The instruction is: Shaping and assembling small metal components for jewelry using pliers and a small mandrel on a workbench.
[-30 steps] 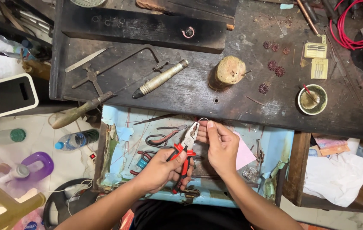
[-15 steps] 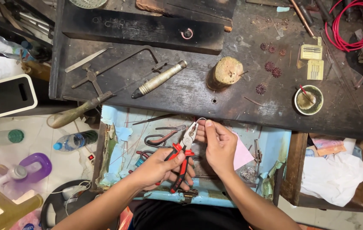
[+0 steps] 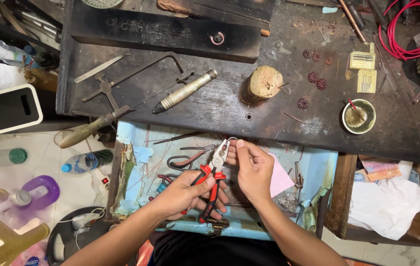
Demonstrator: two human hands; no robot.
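Wire loop (image 3: 231,140) | pinched in pliers (image 3: 213,176) tip | left hand (image 3: 183,194) grip clamped on handles | right hand (image 3: 254,170) fingers hold loop

One view only: head cam, looked steeply down, near top-down, from above the person's lap. Faced fwd across the open blue drawer (image 3: 289,229) toward the dark workbench (image 3: 210,106), whose far edge met the frame top. Mid-close range; floor showed at left.
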